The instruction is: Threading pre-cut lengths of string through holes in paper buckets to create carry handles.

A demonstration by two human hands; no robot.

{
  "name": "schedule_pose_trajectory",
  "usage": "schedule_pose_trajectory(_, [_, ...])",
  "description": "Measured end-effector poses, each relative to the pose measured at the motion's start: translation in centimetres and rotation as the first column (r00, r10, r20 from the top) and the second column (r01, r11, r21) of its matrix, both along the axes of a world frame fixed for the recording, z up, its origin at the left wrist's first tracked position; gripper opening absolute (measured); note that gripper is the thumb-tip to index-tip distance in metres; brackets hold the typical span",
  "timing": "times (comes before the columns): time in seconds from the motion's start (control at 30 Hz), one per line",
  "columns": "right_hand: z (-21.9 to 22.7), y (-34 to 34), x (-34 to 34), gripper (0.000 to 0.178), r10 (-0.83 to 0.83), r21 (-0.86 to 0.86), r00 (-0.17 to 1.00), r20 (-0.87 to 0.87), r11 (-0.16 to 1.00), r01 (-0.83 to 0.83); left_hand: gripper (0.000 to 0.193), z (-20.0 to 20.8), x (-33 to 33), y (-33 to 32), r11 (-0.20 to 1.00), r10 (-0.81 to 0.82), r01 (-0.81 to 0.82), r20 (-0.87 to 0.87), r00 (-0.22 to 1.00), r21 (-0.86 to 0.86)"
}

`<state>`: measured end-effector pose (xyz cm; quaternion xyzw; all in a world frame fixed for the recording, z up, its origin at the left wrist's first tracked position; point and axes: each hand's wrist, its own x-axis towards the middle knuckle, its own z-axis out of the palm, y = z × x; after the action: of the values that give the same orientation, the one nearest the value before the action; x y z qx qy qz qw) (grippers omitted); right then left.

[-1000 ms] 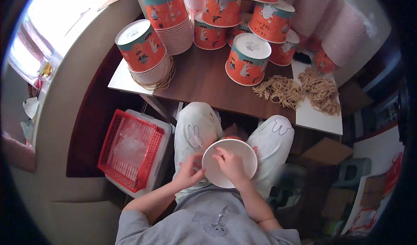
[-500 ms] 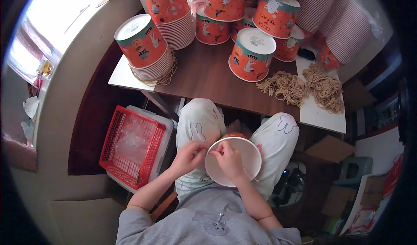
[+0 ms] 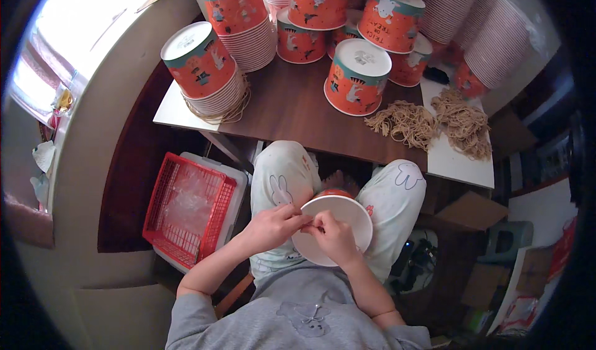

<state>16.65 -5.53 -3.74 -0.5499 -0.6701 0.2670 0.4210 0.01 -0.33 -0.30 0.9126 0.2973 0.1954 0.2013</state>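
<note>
A paper bucket (image 3: 359,218) with a white inside and an orange outer wall sits between my thighs, its mouth facing up toward me. My left hand (image 3: 273,227) is closed at the bucket's left rim, fingers pinched together. Over the mouth, my right hand (image 3: 335,235) is closed too, its fingertips meeting those of the left. What they pinch is too small and too covered by fingers to make out. On the table, two heaps of tan cord lie at the right, a nearer-left heap (image 3: 403,125) and a farther-right heap (image 3: 460,126).
Ahead is a brown table (image 3: 279,111). A single upturned orange bucket (image 3: 357,80) stands on it, with stacked buckets (image 3: 202,64) at the left and more behind. A red basket (image 3: 214,223) holding clear plastic sits low left. An open cardboard box (image 3: 472,210) is at the right.
My left hand has moved slightly right to the bucket's rim, and the fingertips of both hands have come together. The right hand has shifted a little down and right.
</note>
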Motion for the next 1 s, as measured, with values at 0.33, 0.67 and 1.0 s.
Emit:
schedule_pose_trajectory(0.33, [-0.1, -0.1, 0.0, 0.023, 0.075, -0.04, 0.997, -0.006, 0.996, -0.075, 0.012, -0.1, -0.3, 0.2, 0.993, -0.115, 0.115, -0.009, 0.993, -0.012])
schedule_pose_trajectory(0.67, [-0.3, 0.1, 0.2, 0.011, 0.06, 0.223, 0.994, 0.089, 0.972, -0.079, 0.007, -1.2, -0.9, 0.4, 0.933, -0.003, 0.056, 0.149, 0.989, -0.356])
schedule_pose_trajectory(1.0, [-1.7, 0.7, -1.0, 0.008, -0.157, -0.045, 0.987, 0.028, 0.986, 0.158, 0.01, -1.4, -1.2, 0.1, 0.939, 0.163, -0.147, 0.026, 0.986, -0.31])
